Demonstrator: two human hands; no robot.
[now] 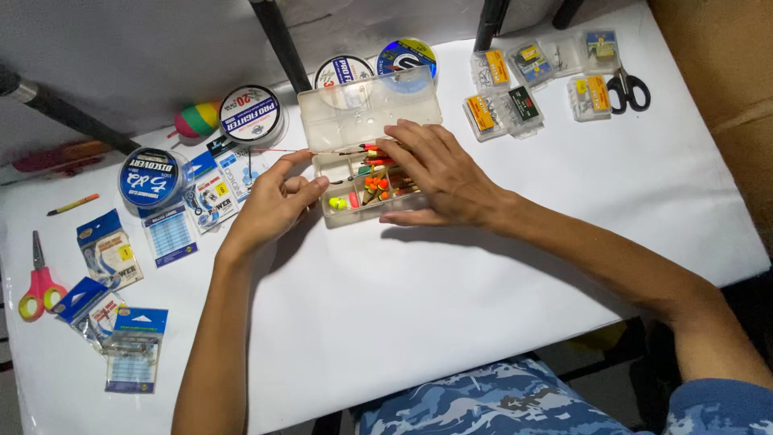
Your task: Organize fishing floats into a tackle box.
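Observation:
A clear plastic tackle box [332,127] lies open on the white table [451,298], its lid tipped back. Its compartments hold small orange, red and yellow fishing floats [372,187]. My left hand [278,201] rests at the box's left edge and pinches one end of a long thin float [322,151] that lies across the box. My right hand [431,173] lies over the right side of the box, fingers spread, fingertips touching the floats and the other end of the thin one.
Spools of fishing line [251,114] [151,179] stand at the back left, hook packets [129,350] at the left. Red-handled scissors [36,282] lie at the left edge. Small clear hook boxes [503,105] and black scissors [626,87] sit at the back right. Dark rods [278,40] cross the back.

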